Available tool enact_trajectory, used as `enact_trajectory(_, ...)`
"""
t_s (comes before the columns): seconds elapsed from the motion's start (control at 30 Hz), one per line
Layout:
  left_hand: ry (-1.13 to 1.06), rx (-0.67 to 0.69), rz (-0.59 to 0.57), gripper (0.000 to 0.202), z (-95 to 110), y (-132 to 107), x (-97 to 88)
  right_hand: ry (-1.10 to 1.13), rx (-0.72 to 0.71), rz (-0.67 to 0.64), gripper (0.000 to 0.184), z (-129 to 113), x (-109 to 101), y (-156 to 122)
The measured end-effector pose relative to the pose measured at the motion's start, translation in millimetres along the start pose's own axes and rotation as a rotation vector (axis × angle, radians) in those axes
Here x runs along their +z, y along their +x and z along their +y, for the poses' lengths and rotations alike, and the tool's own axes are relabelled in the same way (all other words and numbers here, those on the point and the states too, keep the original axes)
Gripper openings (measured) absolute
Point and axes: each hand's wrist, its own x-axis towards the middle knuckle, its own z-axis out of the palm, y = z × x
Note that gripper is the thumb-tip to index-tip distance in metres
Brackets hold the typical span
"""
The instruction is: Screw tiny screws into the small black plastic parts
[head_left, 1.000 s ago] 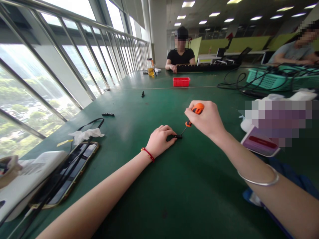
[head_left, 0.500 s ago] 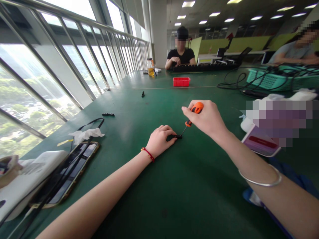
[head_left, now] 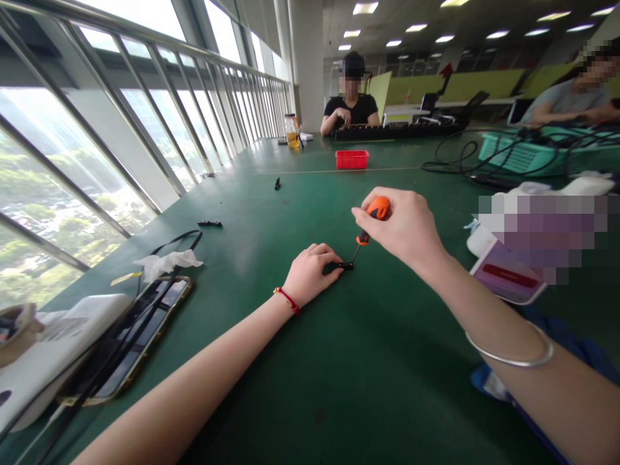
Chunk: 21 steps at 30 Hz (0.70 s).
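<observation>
My left hand (head_left: pixel 310 272) rests on the green table (head_left: pixel 339 361) with its fingers curled round a small black part (head_left: pixel 345 265), pinning it down. My right hand (head_left: pixel 404 226) is closed on the orange handle of a screwdriver (head_left: pixel 372 216). The screwdriver leans down to the left and its tip meets the black part just beyond my left fingertips. A red string is on my left wrist and a silver bangle on my right forearm.
A phone (head_left: pixel 130 342) with black cables and a white tissue (head_left: pixel 167 261) lie at the left. Small black parts (head_left: pixel 210 223) and a red bin (head_left: pixel 352 159) sit farther off. A white and purple box (head_left: pixel 504 278) is at the right. Two people sit at the far end.
My right hand has shifted slightly up and left, turning the screwdriver handle. My left hand has stayed on the black part. The far person has raised a hand.
</observation>
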Motion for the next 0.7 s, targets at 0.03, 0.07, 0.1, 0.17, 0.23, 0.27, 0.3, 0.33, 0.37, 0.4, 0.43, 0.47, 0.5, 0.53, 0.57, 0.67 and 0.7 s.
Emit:
enact_trajectory(0.03,-0.001,0.001,0.002,0.017,-0.1,0.0,-0.1,0.016,-0.006,-0.015,0.015,-0.7,-0.8,0.0)
enact_trajectory(0.07,-0.002,0.001,0.004,0.017,-0.1,-0.1,-0.1,0.034,-0.012,-0.036,0.013,-1.4,-1.4,0.0)
enact_trajectory(0.1,-0.003,0.002,0.006,0.016,-0.1,-0.1,0.0,0.055,-0.019,-0.058,0.015,-1.9,-1.8,0.0)
enact_trajectory(0.17,-0.003,0.004,0.01,0.016,-0.2,-0.2,0.1,0.083,-0.024,-0.091,0.016,-2.4,-1.5,0.0)
enact_trajectory(0.23,-0.002,0.005,0.013,0.016,-0.1,-0.2,0.2,0.076,-0.008,-0.085,0.021,-2.2,0.2,-0.3)
enact_trajectory(0.27,-0.001,0.005,0.014,0.016,-0.1,-0.2,0.3,0.064,0.005,-0.075,0.025,-2.1,1.1,-0.5)
enact_trajectory(0.3,0.0,0.005,0.014,0.016,-0.1,-0.2,0.2,0.054,0.017,-0.065,0.027,-2.0,1.8,-0.8)
enact_trajectory(0.33,-0.001,0.005,0.013,0.016,0.0,-0.2,0.2,0.047,0.025,-0.059,0.025,-2.2,2.1,-1.1)
enact_trajectory(0.37,-0.001,0.005,0.012,0.016,0.0,-0.3,0.1,0.044,0.027,-0.059,0.021,-2.5,2.0,-1.3)
enact_trajectory(0.4,0.0,0.005,0.01,0.016,0.1,-0.3,0.0,0.043,0.027,-0.072,0.015,-2.9,1.5,-1.4)
enact_trajectory(0.43,0.001,0.004,0.008,0.016,0.2,-0.4,-0.1,0.043,0.028,-0.104,0.011,-3.3,0.7,-1.2)
enact_trajectory(0.47,0.003,0.004,0.005,0.016,0.2,-0.5,-0.2,0.05,0.029,-0.161,0.008,-3.4,-0.4,-0.7)
enact_trajectory(0.5,0.006,0.003,0.002,0.016,0.4,-0.5,-0.3,0.07,0.031,-0.245,0.008,-2.9,-1.4,0.1)
enact_trajectory(0.53,0.008,0.001,0.0,0.016,0.5,-0.6,-0.5,0.101,0.037,-0.332,0.011,-1.9,-2.4,1.2)
enact_trajectory(0.57,0.01,-0.001,-0.001,0.016,0.7,-0.6,-0.7,0.137,0.043,-0.401,0.016,0.0,-3.1,2.5)
enact_trajectory(0.67,0.016,-0.01,0.0,0.016,1.4,-0.6,-1.7,0.203,0.033,-0.378,0.023,11.0,-2.6,4.7)
enact_trajectory(0.7,0.018,-0.012,0.004,0.015,1.7,-0.6,-2.1,0.193,0.009,-0.322,0.021,16.2,-1.1,3.7)
